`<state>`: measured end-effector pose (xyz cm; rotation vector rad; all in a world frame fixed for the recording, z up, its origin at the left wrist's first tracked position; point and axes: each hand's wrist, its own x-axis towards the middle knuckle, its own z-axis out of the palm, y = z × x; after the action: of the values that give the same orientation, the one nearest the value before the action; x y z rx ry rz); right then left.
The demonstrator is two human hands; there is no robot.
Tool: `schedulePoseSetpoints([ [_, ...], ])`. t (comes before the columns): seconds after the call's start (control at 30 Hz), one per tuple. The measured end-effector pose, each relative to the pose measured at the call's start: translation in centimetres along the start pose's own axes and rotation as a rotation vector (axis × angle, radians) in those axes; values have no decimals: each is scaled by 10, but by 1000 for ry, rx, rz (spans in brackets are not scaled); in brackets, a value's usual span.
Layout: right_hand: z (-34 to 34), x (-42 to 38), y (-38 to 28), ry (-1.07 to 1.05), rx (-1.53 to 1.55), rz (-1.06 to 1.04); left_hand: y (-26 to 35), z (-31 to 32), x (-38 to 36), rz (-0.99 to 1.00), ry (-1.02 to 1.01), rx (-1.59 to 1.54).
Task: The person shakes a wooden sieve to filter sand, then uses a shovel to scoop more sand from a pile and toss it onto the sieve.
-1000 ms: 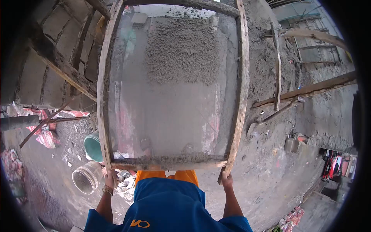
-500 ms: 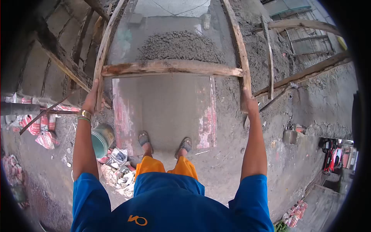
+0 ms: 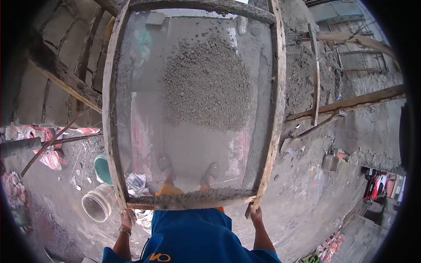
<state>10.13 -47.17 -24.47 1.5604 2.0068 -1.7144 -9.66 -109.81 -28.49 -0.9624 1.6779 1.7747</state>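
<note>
I hold a large wooden-framed mesh sieve point(image 3: 275, 109) in front of me, its near bar close to my waist. My left hand point(image 3: 127, 217) grips the frame's near left corner and my right hand point(image 3: 255, 214) grips the near right corner. A patch of coarse grey sand and gravel point(image 3: 206, 83) lies on the mesh toward its far half, and a thin line of grit rests along the near bar point(image 3: 188, 199). Through the mesh I see my sandalled feet point(image 3: 209, 171) on a flat board point(image 3: 144, 144) with red-stained edges.
A white bucket point(image 3: 98, 202) lies on its side at lower left beside a green bucket point(image 3: 103, 168). A heap of sand point(image 3: 302, 74) rises on the right, with wooden poles point(image 3: 346, 103) across it. A block wall and timber props point(image 3: 57, 72) stand at the left. Crumpled sacks point(image 3: 50, 155) lie on the ground.
The sieve swung away and up with my arms stretched out half a second ago, then came back toward my waist. The gravel slid and spread toward the middle of the mesh.
</note>
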Motion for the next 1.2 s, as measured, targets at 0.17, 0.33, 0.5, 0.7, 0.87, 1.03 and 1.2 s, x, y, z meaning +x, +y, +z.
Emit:
schedulePoseSetpoints([
  [0.17,-1,12,-3,-8,-80,50,-1,0,2,-21,11,9],
  [0.33,28,174,-191,216,-400,-27,227,177,86,7,85,308],
  [0.5,6,169,-435,319,-429,-278,435,253,53,152,-96,411],
  [0.7,11,150,-345,377,-484,-244,371,221,56,164,-47,408],
  [0.87,20,92,-73,139,-50,-141,117,93,77,-40,-19,89],
  [1.03,-14,-4,39,84,-78,-10,-10,10,-21,115,1,16],
  [1.2,20,76,-69,-27,-145,57,50,69,72,101,40,139],
])
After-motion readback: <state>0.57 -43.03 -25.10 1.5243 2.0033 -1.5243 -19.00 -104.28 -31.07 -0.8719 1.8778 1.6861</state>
